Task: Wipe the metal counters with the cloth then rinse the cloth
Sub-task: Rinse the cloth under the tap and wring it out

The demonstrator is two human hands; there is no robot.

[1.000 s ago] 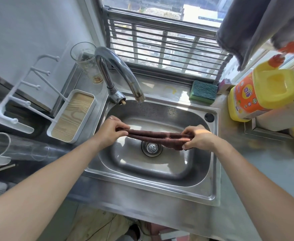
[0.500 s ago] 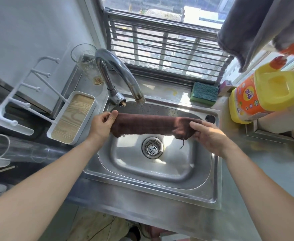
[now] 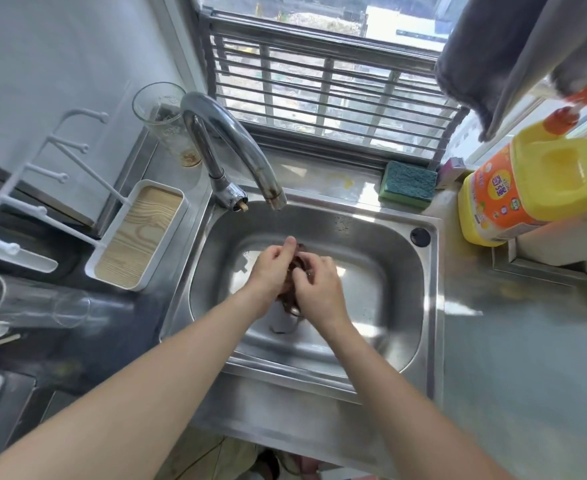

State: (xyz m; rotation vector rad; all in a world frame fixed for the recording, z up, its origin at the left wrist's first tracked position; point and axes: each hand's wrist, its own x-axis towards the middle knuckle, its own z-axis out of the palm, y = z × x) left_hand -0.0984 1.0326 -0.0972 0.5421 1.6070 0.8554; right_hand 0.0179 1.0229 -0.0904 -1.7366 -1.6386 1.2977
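Both hands, the left hand and right hand, are squeezing the bunched brown cloth over the sink, risking drips splashing onto the counter.

Both hands — left hand, right hand — around bunched brown cloth over sink

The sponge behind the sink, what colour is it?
The sponge has a teal scouring top over a green base; the head view shows it.
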